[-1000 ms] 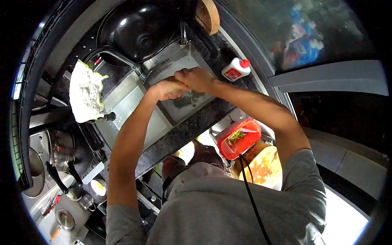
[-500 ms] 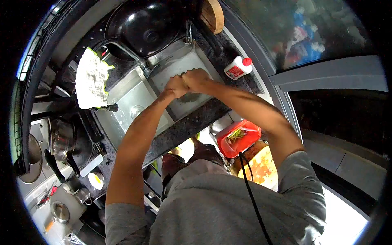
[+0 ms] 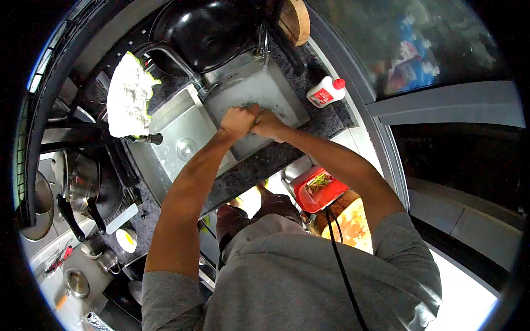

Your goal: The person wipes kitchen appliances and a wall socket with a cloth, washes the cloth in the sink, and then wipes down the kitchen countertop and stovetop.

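My left hand and my right hand meet over the right basin of the steel sink. Both are closed, with curled fingers and knuckles side by side. Whatever they may grip is hidden between them. Dark specks or wet marks show on the basin floor just beyond the hands. Left of my hands lies the other basin with its round drain. A dark faucet reaches over the divider between the two basins.
A white bottle with a red cap stands on the counter at right. Behind the sink rests a large black wok. A white cloth hangs at left, above a cleaver. A red bin sits below the counter.
My closed hands have come lower and nearer to me within the right basin, and their grip has shifted. The whole view has moved slightly.
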### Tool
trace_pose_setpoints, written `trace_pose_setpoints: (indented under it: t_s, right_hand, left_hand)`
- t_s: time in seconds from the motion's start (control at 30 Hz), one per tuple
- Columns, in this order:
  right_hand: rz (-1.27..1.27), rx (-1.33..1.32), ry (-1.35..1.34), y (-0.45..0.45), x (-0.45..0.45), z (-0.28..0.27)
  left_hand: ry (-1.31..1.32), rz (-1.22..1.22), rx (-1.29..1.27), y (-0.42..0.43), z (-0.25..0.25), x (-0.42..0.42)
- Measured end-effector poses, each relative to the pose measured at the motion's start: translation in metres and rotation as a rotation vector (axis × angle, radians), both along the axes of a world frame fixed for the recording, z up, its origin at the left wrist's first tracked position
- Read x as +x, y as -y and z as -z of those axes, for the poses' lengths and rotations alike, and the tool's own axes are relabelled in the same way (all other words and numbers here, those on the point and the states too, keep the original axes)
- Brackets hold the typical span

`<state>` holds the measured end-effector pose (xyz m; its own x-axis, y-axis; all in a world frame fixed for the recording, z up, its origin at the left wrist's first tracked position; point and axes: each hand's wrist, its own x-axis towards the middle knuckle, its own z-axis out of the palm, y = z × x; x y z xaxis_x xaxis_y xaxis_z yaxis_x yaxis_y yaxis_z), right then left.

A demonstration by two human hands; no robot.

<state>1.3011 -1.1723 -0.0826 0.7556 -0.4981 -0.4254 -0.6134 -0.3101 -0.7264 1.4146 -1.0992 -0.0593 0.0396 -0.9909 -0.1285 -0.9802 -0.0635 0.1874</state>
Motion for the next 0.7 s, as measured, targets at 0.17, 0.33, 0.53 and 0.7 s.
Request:
trace_pose_setpoints:
  t_s: [0.17,0.33,0.53,0.7]
  right_hand:
    - [0.3,0.639,-0.018,-0.002,-0.009,-0.052]
    - [0.313,1.069,0.292,0.002,-0.018,-0.023]
    - [0.237,-0.29,0.342,0.006,-0.044,0.07]
    - [0.508,1.204,0.319,-0.032,-0.027,0.01]
  left_hand:
    - [0.028,0.19,-0.313,0.002,0.005,0.012]
    - [-0.022,0.057,-0.345,0.0,-0.013,0.016]
    - [-0.304,-0.579,-0.093,-0.044,-0.01,0.0]
    - [-0.914,-0.73,-0.145,-0.092,0.065,-0.018]
